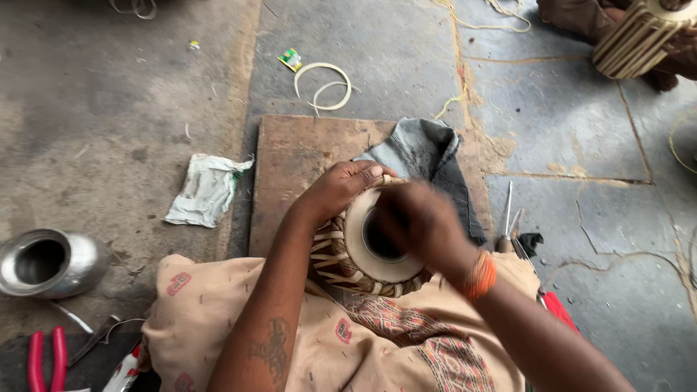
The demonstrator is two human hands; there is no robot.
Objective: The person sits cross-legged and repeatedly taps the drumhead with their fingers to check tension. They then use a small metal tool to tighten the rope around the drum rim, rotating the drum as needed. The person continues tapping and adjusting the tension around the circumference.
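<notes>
- A person sits on a stone floor [566, 131] with a small drum [367, 250] tilted in the lap, its pale skin head and black centre spot facing up toward the camera.
- The left hand [341, 190] is clasped over the drum's far rim, fingers curled on the braided edge, apparently to brace the drum against the lap.
- The right hand [420, 221], blurred by movement, lies over the drumhead; its fingers look bunched, but whether it holds anything cannot be told. An orange thread band [481, 276] circles that wrist.
- Pale straps [330, 254] lace down the drum's side, and a patterned beige cloth [305, 327] over the knees cushions the shell.
- Just beyond the drum a wooden board [298, 167] lies flat on the floor, with a folded piece of grey denim [428, 156] on its right part, within reach of both hands.
- Metal hand tools [508, 225] rest on the floor to the right of the knee; red-handled pliers [45, 359] lie at lower left near a steel pot [47, 263] tipped on its side.
- A crumpled white wrapper [207, 189] sits left of the board, and loops of pale strip [323, 83] lie further off.
- At the top right corner another person holds a second laced drum [639, 36], only partly in view.
</notes>
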